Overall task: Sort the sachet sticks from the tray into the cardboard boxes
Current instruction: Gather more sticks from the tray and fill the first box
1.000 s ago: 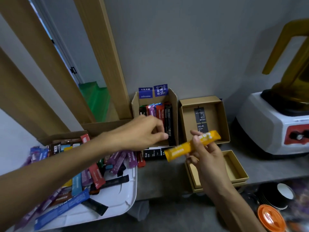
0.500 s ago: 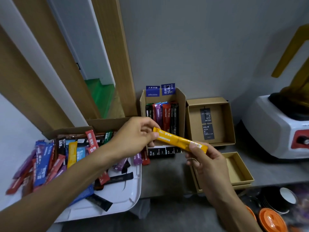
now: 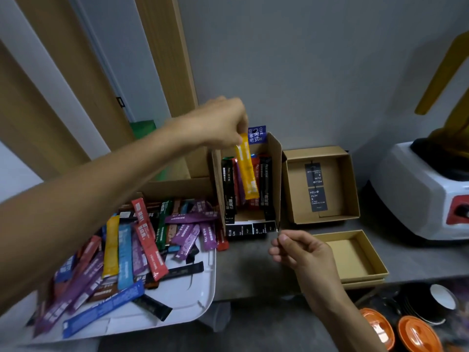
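Dangling an orange sachet (image 3: 246, 166) above "HELLO JILIN" box (image 3: 277, 174), left hand (image 3: 223, 121).

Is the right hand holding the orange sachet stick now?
No, the left hand pinches the orange sachet stick by its top over the tall cardboard box; the right hand is empty.

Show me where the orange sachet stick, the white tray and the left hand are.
orange sachet stick (image 3: 246, 171): head view, middle of its printed face.
white tray (image 3: 187, 295): head view, bare right part.
left hand (image 3: 220, 123): head view, back of hand.
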A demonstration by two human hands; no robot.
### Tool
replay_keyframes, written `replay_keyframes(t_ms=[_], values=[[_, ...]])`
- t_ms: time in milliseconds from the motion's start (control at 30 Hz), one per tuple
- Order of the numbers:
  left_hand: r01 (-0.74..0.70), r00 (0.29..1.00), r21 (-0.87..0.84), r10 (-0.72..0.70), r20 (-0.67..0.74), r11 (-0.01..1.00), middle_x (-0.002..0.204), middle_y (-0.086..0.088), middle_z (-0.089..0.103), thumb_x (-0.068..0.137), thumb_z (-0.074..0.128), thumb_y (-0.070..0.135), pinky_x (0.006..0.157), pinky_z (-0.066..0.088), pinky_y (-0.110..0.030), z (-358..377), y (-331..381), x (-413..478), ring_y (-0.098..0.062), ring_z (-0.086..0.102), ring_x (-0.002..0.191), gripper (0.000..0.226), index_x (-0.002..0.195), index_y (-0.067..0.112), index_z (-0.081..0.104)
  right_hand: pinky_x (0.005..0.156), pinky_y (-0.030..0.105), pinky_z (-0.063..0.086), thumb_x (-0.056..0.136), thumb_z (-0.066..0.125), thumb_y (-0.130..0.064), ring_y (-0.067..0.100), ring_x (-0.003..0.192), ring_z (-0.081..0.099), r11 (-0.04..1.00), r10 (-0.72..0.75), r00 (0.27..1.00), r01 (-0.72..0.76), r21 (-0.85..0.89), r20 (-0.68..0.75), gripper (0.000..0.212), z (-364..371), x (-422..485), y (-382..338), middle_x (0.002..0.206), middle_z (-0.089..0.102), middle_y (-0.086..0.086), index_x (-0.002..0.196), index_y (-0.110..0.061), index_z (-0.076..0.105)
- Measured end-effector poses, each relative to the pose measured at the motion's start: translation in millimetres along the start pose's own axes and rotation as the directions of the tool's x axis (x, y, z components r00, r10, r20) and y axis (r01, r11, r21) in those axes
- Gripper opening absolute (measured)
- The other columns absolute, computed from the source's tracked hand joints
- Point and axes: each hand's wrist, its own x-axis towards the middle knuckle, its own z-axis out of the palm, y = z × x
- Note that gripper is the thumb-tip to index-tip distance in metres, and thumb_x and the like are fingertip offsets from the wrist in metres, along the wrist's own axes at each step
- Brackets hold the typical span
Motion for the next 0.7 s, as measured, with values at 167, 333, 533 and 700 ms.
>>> replay_keyframes(t_ms=[167,333,533,700], values=[[-0.002,0.972,0.16,-0.035,0.231,0.987,0.091,-0.007,0.069,0.084,0.072,0.012,0.071,0.054,-0.035,47.2,2.4,49.4,-0.024,0.066,0.085,0.008,0.092,0.011,0.068,0.066,0.029,0.059,0.093,0.06,-0.003,0.026,0.075,0.07,0.999,-0.046,0.998,0.046,0.004,0.046,0.014,3.9,-4.8,-4.6,0.088,0.073,0.02,0.101,0.001,0.07],[0.026,0.969,0.24,-0.084,0.233,0.97,0.094,-0.006,0.066,0.08,0.079,0.015,0.08,0.056,-0.04,63.1,-4.4,63.9,-0.024,0.064,0.089,0.019,0.088,0.015,0.062,0.067,0.03,0.06,0.094,0.061,-0.003,0.027,0.074,0.071,0.997,-0.065,0.995,0.067,-0.027,0.077,0.012,11.6,-4.5,-5.2,0.084,0.073,0.018,0.101,0.0,0.07],[0.0,0.99,0.268,-0.037,0.134,0.963,0.087,-0.002,0.065,0.081,0.079,0.025,0.069,0.052,-0.036,65.8,-9.9,65.4,-0.022,0.062,0.085,0.026,0.073,0.022,0.055,0.062,0.027,0.058,0.096,0.061,-0.007,0.022,0.071,0.072,0.95,-0.133,0.983,0.162,-0.267,0.124,0.009,33.0,16.0,-14.1,0.081,0.072,0.014,0.095,-0.006,0.07],[-0.002,0.994,0.277,-0.027,0.101,0.961,0.09,-0.002,0.066,0.081,0.079,0.026,0.065,0.047,-0.033,69.3,-12.4,61.5,-0.021,0.062,0.087,0.023,0.078,0.02,0.057,0.068,0.025,0.061,0.098,0.061,-0.019,0.007,0.076,0.072,0.789,-0.209,0.968,0.25,-0.561,0.138,0.009,55.4,62.6,-6.8,0.088,0.071,-0.003,0.102,-0.02,0.069]])
